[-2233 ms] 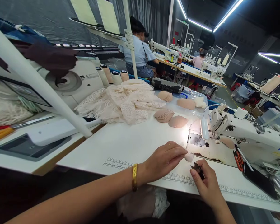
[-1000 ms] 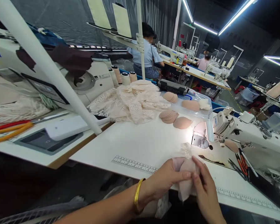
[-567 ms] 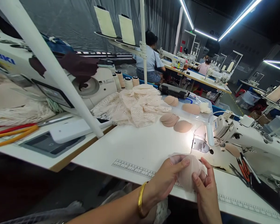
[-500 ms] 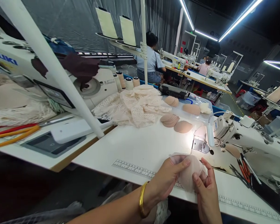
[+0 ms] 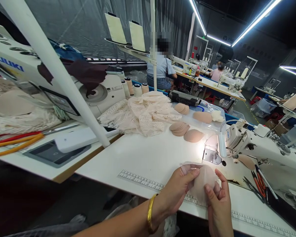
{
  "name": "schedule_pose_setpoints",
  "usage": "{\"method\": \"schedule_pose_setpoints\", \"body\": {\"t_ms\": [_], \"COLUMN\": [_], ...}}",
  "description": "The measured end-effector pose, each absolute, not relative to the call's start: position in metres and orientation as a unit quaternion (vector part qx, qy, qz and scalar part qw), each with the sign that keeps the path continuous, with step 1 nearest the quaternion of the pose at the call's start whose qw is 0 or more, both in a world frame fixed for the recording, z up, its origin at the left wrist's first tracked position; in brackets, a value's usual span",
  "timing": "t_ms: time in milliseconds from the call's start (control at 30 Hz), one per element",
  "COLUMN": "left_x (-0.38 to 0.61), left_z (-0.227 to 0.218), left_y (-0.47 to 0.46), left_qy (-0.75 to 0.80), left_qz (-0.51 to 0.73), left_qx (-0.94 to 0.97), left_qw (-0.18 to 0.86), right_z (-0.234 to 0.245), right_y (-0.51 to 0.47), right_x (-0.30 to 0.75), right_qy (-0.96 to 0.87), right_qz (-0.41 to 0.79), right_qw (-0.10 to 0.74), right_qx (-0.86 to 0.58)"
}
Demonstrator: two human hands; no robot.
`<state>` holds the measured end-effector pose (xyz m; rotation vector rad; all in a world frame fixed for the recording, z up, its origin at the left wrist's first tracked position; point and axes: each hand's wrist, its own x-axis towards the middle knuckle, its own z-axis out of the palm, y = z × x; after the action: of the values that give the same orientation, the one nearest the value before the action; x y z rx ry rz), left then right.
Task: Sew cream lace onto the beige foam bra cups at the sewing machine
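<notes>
Both hands hold a pale, sheer fabric piece (image 5: 202, 186) above the front edge of the white table. My left hand (image 5: 179, 184), with a gold bangle at the wrist, pinches its left side between thumb and fingers. On the right side, my right hand (image 5: 219, 197) presses its thumb against the cloth, with fingers behind it. Just beyond the hands is the metal needle plate (image 5: 212, 156) of a lit sewing machine (image 5: 256, 141). Beige oval pads lie farther back, a fanned stack (image 5: 179, 128) beside a single pad (image 5: 193, 135).
A heap of cream lace (image 5: 148, 115) lies at the back of the table. Scissors with orange handles (image 5: 259, 182) lie at the right by the machine. A white pole (image 5: 56, 79) crosses the left side. A co-worker (image 5: 160, 67) sits beyond, facing away.
The view has shifted slightly. Both hands keep hold of the fabric piece, which has barely moved between them.
</notes>
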<state>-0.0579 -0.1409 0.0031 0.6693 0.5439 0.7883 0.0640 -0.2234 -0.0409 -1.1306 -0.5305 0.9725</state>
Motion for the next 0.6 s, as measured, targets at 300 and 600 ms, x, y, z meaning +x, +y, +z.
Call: {"method": "schedule_pose_setpoints", "body": {"t_ms": [300, 600], "left_x": [-0.053, -0.046], "left_z": [0.01, 0.016], "left_y": [-0.14, -0.128], "left_qy": [0.225, 0.211], "left_qz": [0.362, 0.316], "left_qx": [0.283, 0.279], "left_qw": [0.859, 0.882], "right_z": [-0.043, -0.035], "right_y": [-0.224, -0.232], "right_x": [0.065, 0.07], "right_qy": [-0.24, -0.29], "right_qz": [0.438, 0.429], "right_qw": [0.704, 0.669], "right_qx": [-0.505, -0.533]}}
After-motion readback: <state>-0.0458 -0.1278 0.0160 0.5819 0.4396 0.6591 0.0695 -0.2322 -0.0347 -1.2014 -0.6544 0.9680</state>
